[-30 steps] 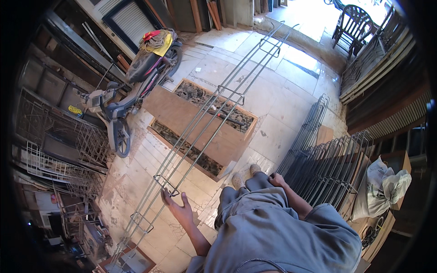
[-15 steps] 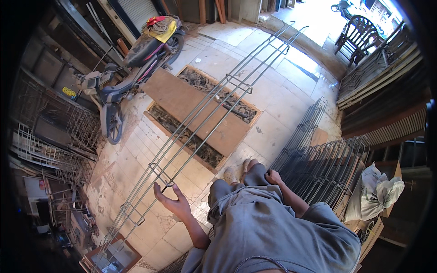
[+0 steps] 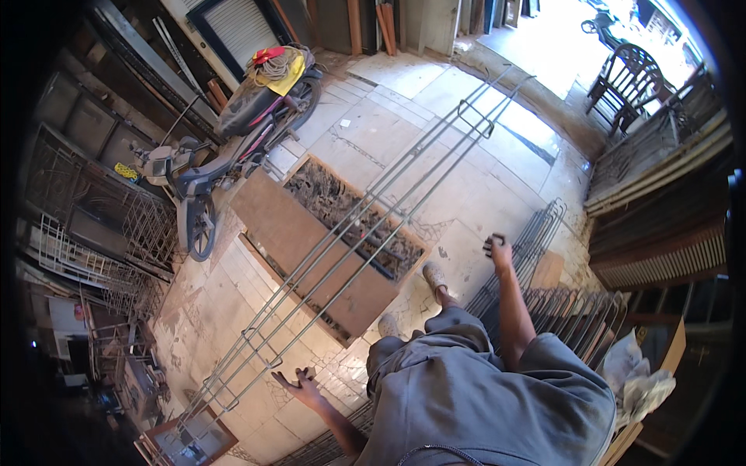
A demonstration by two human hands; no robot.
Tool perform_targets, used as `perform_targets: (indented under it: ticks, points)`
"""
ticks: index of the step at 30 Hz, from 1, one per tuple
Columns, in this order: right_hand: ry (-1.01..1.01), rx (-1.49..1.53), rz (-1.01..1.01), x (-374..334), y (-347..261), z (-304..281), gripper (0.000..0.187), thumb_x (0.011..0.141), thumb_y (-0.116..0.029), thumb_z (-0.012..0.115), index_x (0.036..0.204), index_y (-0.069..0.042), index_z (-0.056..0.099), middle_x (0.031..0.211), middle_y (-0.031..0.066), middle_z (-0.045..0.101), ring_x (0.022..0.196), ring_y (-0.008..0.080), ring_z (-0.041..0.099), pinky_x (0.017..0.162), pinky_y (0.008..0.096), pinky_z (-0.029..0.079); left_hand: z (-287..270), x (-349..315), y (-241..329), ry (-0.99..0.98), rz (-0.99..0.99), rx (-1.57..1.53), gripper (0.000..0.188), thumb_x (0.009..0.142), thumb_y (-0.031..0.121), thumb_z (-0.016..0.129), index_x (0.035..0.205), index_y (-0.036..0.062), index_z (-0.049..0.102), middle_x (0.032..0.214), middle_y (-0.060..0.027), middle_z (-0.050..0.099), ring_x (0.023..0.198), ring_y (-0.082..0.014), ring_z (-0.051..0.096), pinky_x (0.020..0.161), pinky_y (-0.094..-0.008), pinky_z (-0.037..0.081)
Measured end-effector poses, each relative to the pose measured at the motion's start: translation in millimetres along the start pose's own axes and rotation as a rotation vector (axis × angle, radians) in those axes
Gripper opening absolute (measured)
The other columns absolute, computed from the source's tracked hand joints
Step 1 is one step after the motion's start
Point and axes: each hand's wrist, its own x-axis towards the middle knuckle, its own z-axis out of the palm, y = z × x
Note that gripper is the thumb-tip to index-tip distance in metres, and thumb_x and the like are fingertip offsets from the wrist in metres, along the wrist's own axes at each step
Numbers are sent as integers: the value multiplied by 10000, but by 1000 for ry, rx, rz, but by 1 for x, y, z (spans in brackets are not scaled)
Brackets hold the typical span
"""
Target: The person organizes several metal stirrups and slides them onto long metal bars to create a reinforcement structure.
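One long steel-bar cage (image 3: 365, 260) runs diagonally from the lower left to the upper right of the frame; at least three long bars and three cross-ties can be counted. Two hands are visible. The left hand (image 3: 303, 386), lower centre, is released, its fingers spread just beside a cross-tie; whether a fingertip touches cannot be told. The right hand (image 3: 499, 250), right of centre, is likewise released, its fingers loosely bent, near the upper of two groups of stacked steel frames (image 3: 536, 237); the lower group (image 3: 571, 311) stands beside the right forearm.

Containers: one low wooden box (image 3: 420, 260), at centre, lies beneath the cage in this view. One brown board (image 3: 291, 241) partly covers it; its exposed opening holds dark, mottled material (image 3: 322, 186), too indistinct to identify, and one dark bar. One pale sack (image 3: 633, 380), lower right, has contents hidden from view.

Surroundings: one motorcycle (image 3: 233, 159), upper left, carries one rope coil (image 3: 273, 66) and one yellow cloth (image 3: 286, 84); one slatted chair (image 3: 628, 81) stands upper right. Two shoes (image 3: 434, 276) appear near centre.
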Motion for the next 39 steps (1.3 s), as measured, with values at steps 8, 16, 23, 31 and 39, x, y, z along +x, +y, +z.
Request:
perform_targets:
  ticks: [8,16,23,31,39]
  points:
    - [-148,54,-371,138,-181,63,657,893,-204,698,1451,-121,361,1189,163,609,907,203,656,722,333,541,40,33,-10,125,41,-2,465,1000,332,564,1310,-15,550,1207,-163,645,882,-255,712,655,-335,557]
    - [-200,25,-488,158,-192,75,334,935,-230,639,1158,11,580,1047,125,644,840,205,679,702,327,556,43,11,19,341,119,98,391,1007,323,543,1159,-29,621,972,-151,717,842,-229,706,664,-339,550]
    - [-183,133,-481,136,-219,80,226,974,-163,581,1094,28,571,1020,138,644,829,204,677,698,330,577,24,17,57,475,204,445,396,990,327,562,1011,-51,678,785,-142,695,694,-205,652,621,-355,499]
    - [-42,188,-632,113,-228,75,234,982,-180,585,1109,13,623,953,108,647,765,172,658,681,306,561,44,5,51,529,210,434,408,1001,313,541,1091,-68,656,930,-199,709,828,-282,688,728,-400,532]
    - [328,-408,-1128,107,-274,70,235,979,-167,563,1090,29,631,957,164,635,780,223,653,584,318,522,64,5,62,627,209,312,432,1008,298,555,1169,-100,603,1099,-237,655,958,-278,656,810,-365,544]
